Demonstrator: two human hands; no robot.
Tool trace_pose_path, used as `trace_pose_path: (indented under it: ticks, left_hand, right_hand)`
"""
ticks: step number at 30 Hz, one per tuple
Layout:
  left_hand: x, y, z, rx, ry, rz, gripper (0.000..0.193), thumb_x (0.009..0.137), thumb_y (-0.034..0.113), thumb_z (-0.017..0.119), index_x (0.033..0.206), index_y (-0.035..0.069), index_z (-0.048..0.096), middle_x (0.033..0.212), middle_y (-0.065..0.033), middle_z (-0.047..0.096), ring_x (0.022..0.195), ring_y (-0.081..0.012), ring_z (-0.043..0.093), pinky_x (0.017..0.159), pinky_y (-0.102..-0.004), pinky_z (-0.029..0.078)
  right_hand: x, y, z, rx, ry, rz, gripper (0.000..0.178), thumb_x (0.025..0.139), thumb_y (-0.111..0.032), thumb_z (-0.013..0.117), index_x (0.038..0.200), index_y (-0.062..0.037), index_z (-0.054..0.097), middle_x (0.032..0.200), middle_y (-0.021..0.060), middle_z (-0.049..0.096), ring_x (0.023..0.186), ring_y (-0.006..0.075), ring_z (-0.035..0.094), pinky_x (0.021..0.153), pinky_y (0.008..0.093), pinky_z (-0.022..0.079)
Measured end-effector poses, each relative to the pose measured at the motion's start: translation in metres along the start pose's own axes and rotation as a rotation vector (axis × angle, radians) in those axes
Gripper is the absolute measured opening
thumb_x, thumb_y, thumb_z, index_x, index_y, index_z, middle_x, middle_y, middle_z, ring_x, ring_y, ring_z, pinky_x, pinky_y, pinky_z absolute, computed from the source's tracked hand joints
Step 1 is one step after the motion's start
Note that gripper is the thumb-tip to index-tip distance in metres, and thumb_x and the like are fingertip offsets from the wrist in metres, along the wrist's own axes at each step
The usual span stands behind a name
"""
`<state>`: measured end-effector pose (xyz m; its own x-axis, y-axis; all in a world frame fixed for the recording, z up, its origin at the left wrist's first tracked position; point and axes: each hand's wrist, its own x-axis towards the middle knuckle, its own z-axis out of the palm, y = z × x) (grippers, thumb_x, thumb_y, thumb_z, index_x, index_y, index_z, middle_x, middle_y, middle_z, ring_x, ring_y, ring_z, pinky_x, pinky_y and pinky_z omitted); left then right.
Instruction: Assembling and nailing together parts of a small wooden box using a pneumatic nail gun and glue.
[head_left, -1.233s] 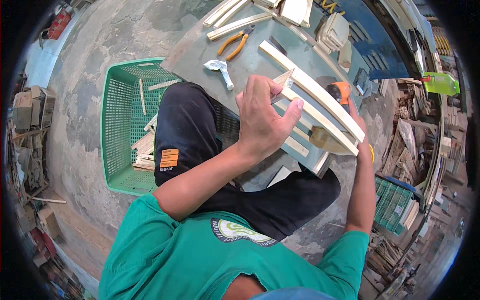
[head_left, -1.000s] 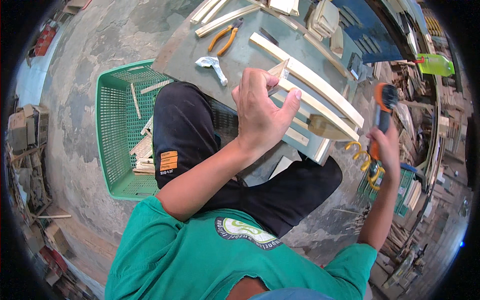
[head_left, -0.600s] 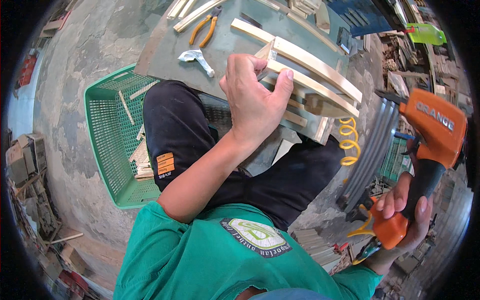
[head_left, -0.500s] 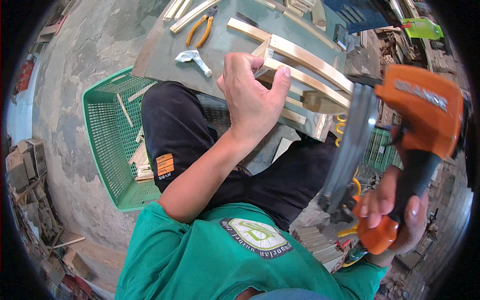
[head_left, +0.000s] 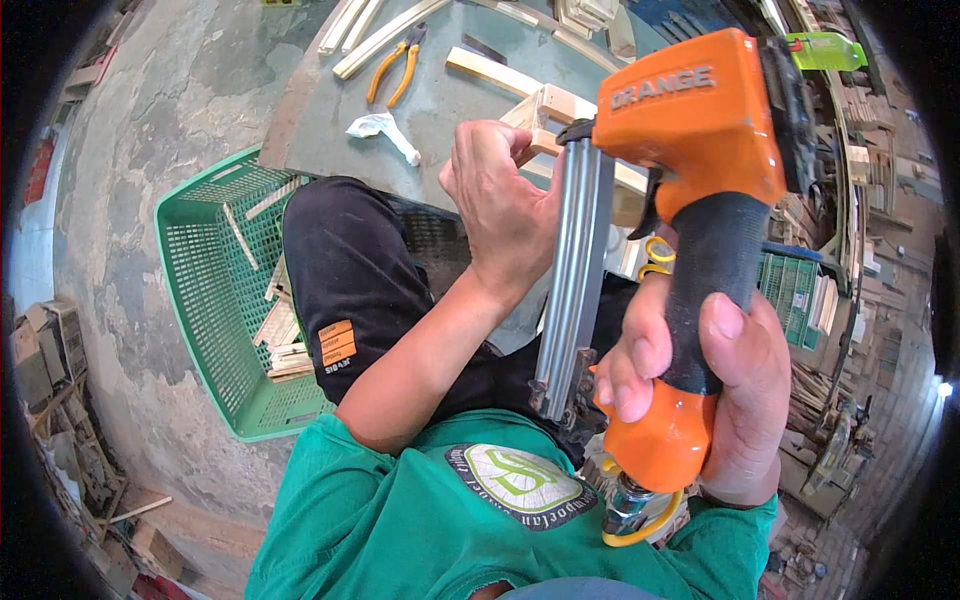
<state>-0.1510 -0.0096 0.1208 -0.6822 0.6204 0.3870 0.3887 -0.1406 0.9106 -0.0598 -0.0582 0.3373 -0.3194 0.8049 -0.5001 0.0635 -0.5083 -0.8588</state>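
Observation:
My right hand grips the black handle of an orange pneumatic nail gun, with a yellow air hose at its base. The tool's nose end meets the near corner of a pale wooden frame, or hangs just in front of it; I cannot tell which. My left hand pinches that corner between thumb and fingers. Much of the frame is hidden behind the nail gun's silver magazine. To the left of it, orange-handled pliers and a crumpled white plastic bag lie on the grey worktable.
A green plastic basket with wood offcuts stands on the floor at my left. Wooden strips lie along the table's far side. Another green crate stands at the right, near a bright green bottle and stacked timber.
The nail gun has swung in from the right, up to the wooden frame's corner. My left hand keeps hold of the frame in nearly the same place.

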Motion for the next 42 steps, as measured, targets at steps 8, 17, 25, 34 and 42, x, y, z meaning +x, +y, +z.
trace_pose_path:
  ticks: [8,17,25,34,42]
  left_hand:
    - [-0.001,-0.004,0.002,-0.040,-0.008,-0.050,0.054,0.083,0.048,0.084,0.100,0.007,0.053,0.098,-0.0075,0.054,0.095,-0.0252,0.056,0.091,-0.0420,0.034]
    - [-0.001,-0.001,0.000,-0.019,-0.006,-0.038,0.053,0.083,0.046,0.082,0.101,0.006,0.054,0.099,-0.0067,0.054,0.095,-0.0247,0.057,0.092,-0.0421,0.035]
    - [-0.002,-0.004,0.001,-0.018,-0.010,-0.036,0.051,0.084,0.045,0.081,0.102,0.005,0.053,0.100,-0.0074,0.052,0.099,-0.0254,0.056,0.093,-0.0424,0.033]
    - [-0.002,-0.002,-0.002,0.015,-0.029,-0.022,0.045,0.084,0.034,0.083,0.103,0.006,0.054,0.102,-0.0072,0.053,0.097,-0.0247,0.058,0.092,-0.0418,0.034]
    - [-0.001,-0.002,-0.003,0.046,-0.025,0.006,0.042,0.083,0.027,0.084,0.105,0.006,0.054,0.103,-0.0070,0.054,0.094,-0.0236,0.061,0.090,-0.0412,0.035]
  right_hand:
    - [0.009,0.000,0.004,0.031,-0.098,0.044,0.041,0.108,-0.037,0.058,0.123,-0.0001,0.050,0.085,0.0081,0.062,0.067,0.0193,0.067,0.073,0.0386,0.060]
    - [0.009,0.002,0.007,0.133,-0.080,0.029,0.031,0.106,-0.027,0.060,0.097,0.0018,0.059,0.083,0.0107,0.065,0.072,0.0183,0.067,0.069,0.0325,0.056]
    - [0.008,0.002,0.008,0.108,-0.076,0.019,0.028,0.106,-0.026,0.060,0.103,0.0007,0.055,0.086,0.0107,0.064,0.072,0.0188,0.068,0.068,0.0332,0.058]
    - [0.011,0.005,0.006,0.104,-0.102,0.020,0.026,0.108,-0.025,0.058,0.104,0.0005,0.054,0.086,0.0104,0.064,0.071,0.0189,0.067,0.067,0.0335,0.057]
    - [0.009,0.002,0.013,0.093,-0.076,0.033,0.027,0.107,-0.025,0.060,0.113,0.0004,0.054,0.085,0.0096,0.064,0.070,0.0180,0.067,0.066,0.0316,0.056]
